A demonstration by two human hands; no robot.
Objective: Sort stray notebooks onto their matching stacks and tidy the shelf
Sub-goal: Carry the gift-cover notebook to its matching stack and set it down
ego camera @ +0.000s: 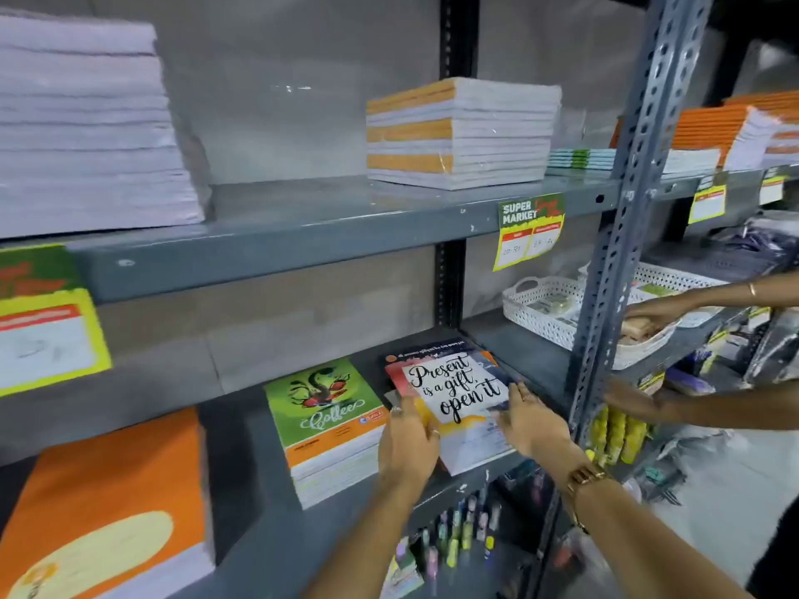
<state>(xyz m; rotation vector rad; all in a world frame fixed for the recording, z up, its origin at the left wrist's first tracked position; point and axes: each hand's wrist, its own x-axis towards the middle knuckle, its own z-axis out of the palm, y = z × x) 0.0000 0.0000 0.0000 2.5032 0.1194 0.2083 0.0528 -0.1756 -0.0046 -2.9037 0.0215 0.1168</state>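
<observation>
A notebook with a white panel reading "Present is a gift, open it" (454,389) lies on top of a small pile on the middle shelf (510,339). My left hand (408,443) grips its left edge with fingers curled over the corner. My right hand (529,419) presses flat against its right edge, fingers apart. Left of it stands a stack of green and orange "Coffee" notebooks (328,421). A thick orange and cream stack (103,508) sits at the near left.
The upper shelf holds a tall white pile (86,123), an orange-striped stack (458,131) and thin teal notebooks (581,159). Another person's hands (648,313) reach into white baskets (544,304) behind the slotted steel post (618,235). Pens (458,533) hang below.
</observation>
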